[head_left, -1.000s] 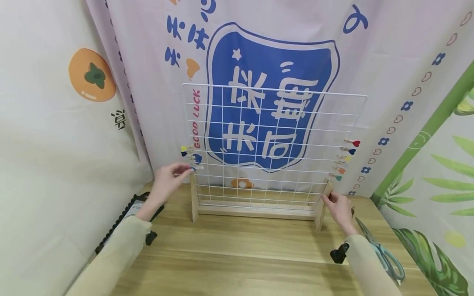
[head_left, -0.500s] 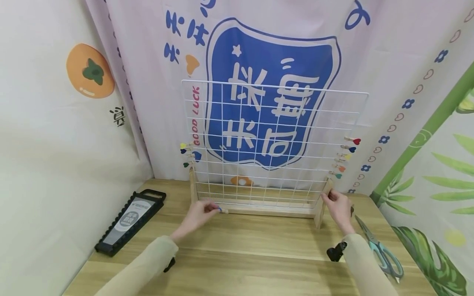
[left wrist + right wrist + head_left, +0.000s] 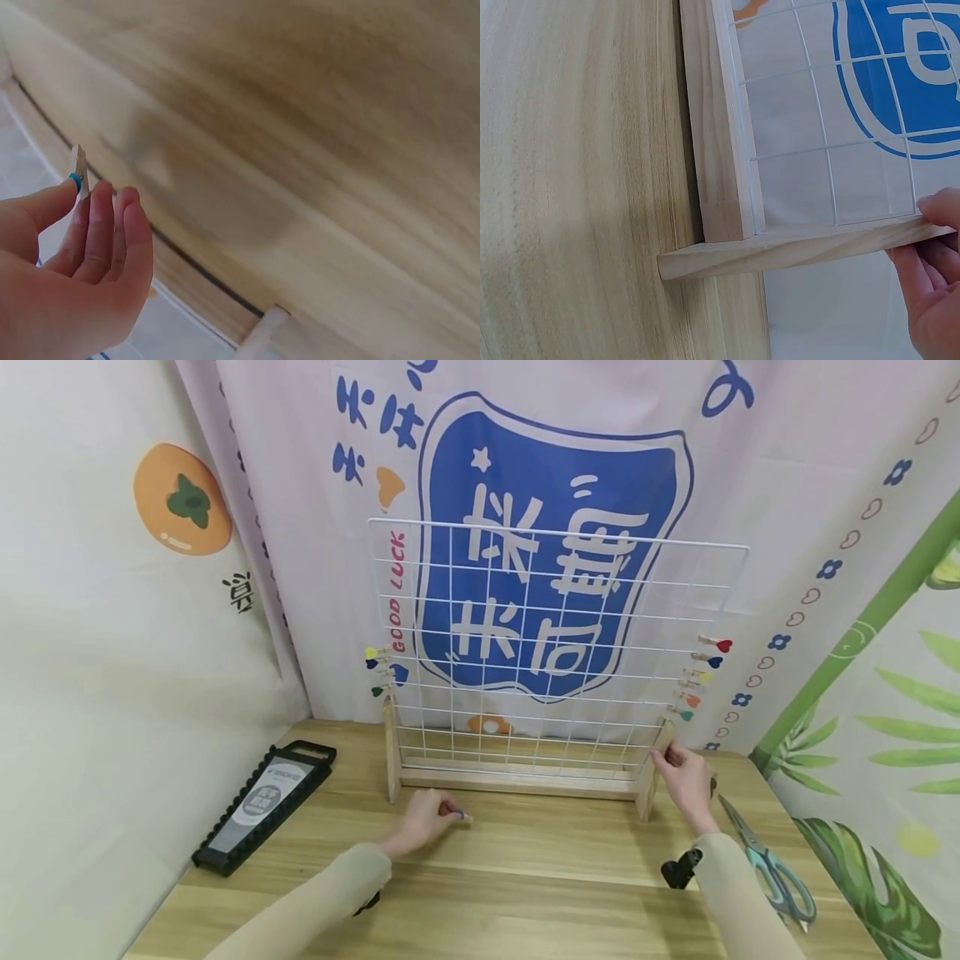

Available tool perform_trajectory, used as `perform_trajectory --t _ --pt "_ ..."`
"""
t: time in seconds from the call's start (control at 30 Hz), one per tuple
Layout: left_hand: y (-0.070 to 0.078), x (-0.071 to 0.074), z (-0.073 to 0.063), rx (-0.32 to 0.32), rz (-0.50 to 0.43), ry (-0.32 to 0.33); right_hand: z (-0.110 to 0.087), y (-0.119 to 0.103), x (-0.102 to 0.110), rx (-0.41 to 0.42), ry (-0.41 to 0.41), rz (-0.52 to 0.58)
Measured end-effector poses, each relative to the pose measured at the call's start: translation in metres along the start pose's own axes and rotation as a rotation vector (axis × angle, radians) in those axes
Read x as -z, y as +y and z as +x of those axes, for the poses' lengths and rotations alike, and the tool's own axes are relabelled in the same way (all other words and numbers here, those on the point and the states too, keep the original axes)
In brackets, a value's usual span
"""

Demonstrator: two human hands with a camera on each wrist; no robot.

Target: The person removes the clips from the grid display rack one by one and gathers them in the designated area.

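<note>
Low over the table in front of the rack, my left hand [image 3: 426, 820] pinches a small wooden clothespin [image 3: 81, 169] between thumb and fingertips; a bit of blue shows on it. My right hand [image 3: 686, 781] grips the right wooden upright [image 3: 780, 253] of the rack, thumb on one side and fingers on the other. White wire grid [image 3: 558, 534] stands upright in this wooden base. Along its right edge hang several clothespins with coloured hearts, a red heart [image 3: 723, 646] topmost. The left edge carries several more, including one with a yellow heart [image 3: 371, 653] and one with a dark green heart [image 3: 377, 692].
A black case with a grey label [image 3: 258, 806] lies at the table's left edge. Scissors with teal handles [image 3: 786, 889] lie on the right, beside the right forearm. A printed curtain [image 3: 330, 610] hangs close behind the rack.
My left hand has come away from the grid's left edge, moving down and right toward the table front, with the clothespin in its fingers. My right hand stays on the upright.
</note>
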State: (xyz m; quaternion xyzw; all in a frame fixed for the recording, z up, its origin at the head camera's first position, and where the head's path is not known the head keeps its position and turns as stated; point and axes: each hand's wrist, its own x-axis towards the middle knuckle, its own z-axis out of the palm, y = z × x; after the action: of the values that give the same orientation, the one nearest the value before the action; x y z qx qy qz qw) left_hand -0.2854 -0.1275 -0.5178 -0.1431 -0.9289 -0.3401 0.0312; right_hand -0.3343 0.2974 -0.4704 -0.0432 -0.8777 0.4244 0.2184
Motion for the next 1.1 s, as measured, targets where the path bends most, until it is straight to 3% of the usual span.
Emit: perform_trajectory --t 0.27,0.57,0.9,1.1 --pt "0.005 -0.015 0.001 -0.062 0.043 -0.001 0.000 0.000 0.000 0.001 0.010 -0.005" --pt "0.006 -0.020 -0.001 -0.066 0.080 0.000 -0.003 -0.003 0.001 0.001 -0.003 -0.007" --pt "0.006 -0.017 -0.002 -0.042 0.078 0.016 -0.002 -0.003 -0.001 0.011 0.003 0.010" --pt "0.007 0.001 0.004 -0.090 0.029 0.100 -0.002 -0.002 -0.001 0.015 0.004 0.008"
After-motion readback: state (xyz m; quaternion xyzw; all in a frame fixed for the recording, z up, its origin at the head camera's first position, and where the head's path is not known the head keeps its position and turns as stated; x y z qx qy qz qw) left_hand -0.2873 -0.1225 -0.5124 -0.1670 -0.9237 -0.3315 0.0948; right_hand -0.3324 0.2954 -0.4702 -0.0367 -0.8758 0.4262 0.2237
